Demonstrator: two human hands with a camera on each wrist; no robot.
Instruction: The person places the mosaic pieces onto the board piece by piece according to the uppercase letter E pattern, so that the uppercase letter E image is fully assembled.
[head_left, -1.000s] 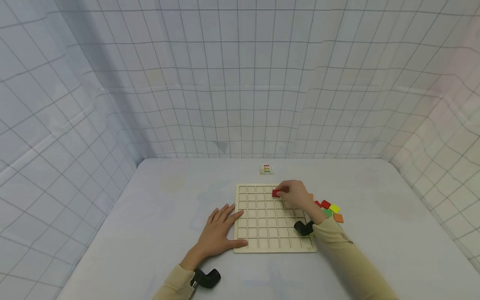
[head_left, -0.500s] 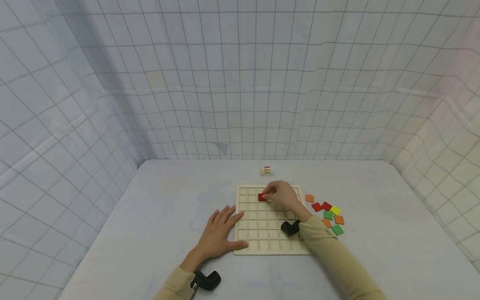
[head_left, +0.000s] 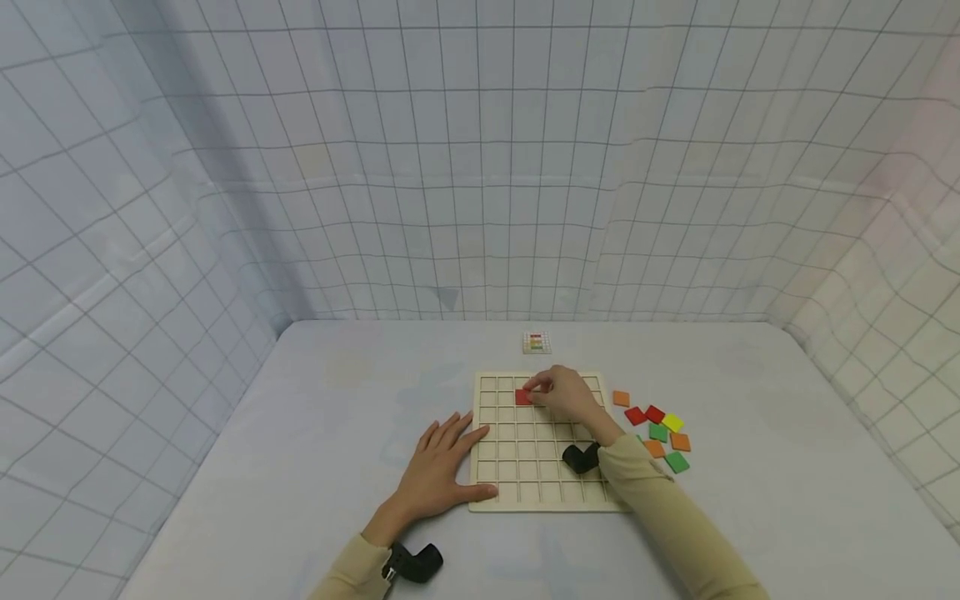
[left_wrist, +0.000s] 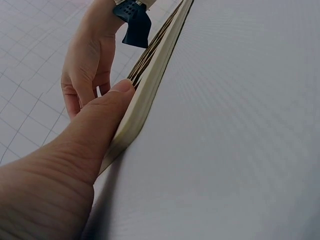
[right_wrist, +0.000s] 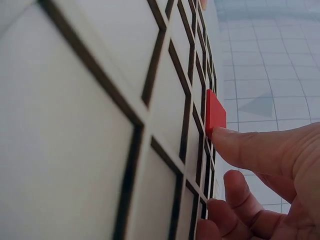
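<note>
A pale wooden grid board (head_left: 527, 450) with square recesses lies flat on the table. My right hand (head_left: 564, 394) is over its upper part, pinching a small red square tile (head_left: 522, 397) by its right edge. In the right wrist view the thumb (right_wrist: 240, 145) touches the edge of the red tile (right_wrist: 216, 114), which sits right at the grid ribs; the other fingers curl below. My left hand (head_left: 433, 475) lies with spread, straight fingers along the board's left side, thumb on the lower left corner. The left wrist view shows that thumb (left_wrist: 107, 107) on the board's rim (left_wrist: 150, 95).
Several loose tiles lie right of the board: orange (head_left: 621, 398), red (head_left: 635, 415), yellow (head_left: 672, 423) and green (head_left: 677, 462). Behind the board is a small card (head_left: 536, 342) with a coloured grid pattern. White gridded curtains (head_left: 480, 208) enclose the table's back and sides.
My right hand has carried the red tile leftward across the upper board and lowered it toward a recess. More of the loose tiles now show. The left hand has stayed in place.
</note>
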